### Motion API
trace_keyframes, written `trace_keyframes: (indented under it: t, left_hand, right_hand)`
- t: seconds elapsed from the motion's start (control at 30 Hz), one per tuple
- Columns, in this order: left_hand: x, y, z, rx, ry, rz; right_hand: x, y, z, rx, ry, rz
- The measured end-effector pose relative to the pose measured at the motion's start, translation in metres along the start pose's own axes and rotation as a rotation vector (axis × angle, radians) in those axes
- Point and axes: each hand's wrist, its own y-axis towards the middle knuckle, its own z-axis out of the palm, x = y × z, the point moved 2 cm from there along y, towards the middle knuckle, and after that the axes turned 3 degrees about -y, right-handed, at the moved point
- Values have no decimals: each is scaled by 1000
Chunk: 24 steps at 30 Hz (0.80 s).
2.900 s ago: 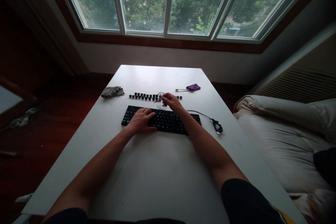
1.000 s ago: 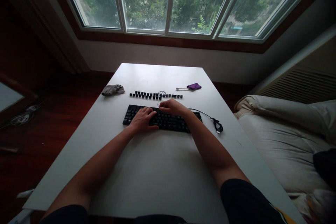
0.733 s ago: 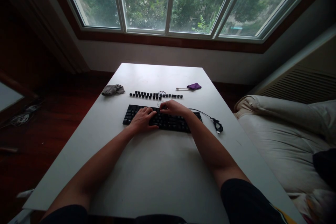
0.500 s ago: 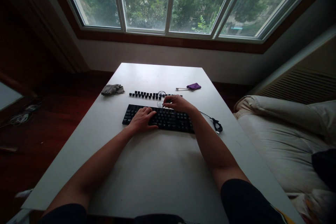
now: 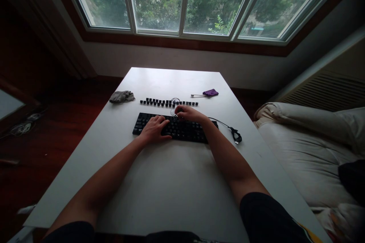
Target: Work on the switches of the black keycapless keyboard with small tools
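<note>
A black keyboard [image 5: 185, 131] lies on the white table [image 5: 171, 182] in front of me. My left hand [image 5: 154, 126] rests flat on its left part, fingers and thumb spread. My right hand [image 5: 188, 114] is over the keyboard's back edge, its thumb and fingers pinched together; whatever they hold is too small and dark to make out. Beside those fingertips shows a thin, clear round outline [image 5: 172, 112], partly covered by the hand. Behind the keyboard, loose black keycaps [image 5: 159, 102] stand in rows, with a thin dark wire loop [image 5: 175, 100] among them.
A crumpled grey cloth [image 5: 122, 97] lies at the table's left edge. At the back right is a purple cloth [image 5: 210, 92] beside a thin light stick with a small head [image 5: 192, 95]. The bundled USB cable [image 5: 236, 135] lies right of the keyboard. A light-coloured couch [image 5: 299, 152] stands to the right.
My right hand has shifted slightly left along the keyboard's back edge, uncovering keycaps behind it and the keyboard's right end. My left hand stays in place.
</note>
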Motion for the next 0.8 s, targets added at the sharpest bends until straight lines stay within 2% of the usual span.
trace_keyframes:
  t: [0.37,0.57,0.8]
  left_hand:
    - [0,0,0,-1,-30,-6]
    - [-1,0,-1,0,-23,-6]
    - [-3,1,-1,4,-2,-3]
  right_hand:
    - [-8,8,4,-43,91,108]
    - [-13,13,11,-76,98,116]
    - [-21,21,15,-109,152,209]
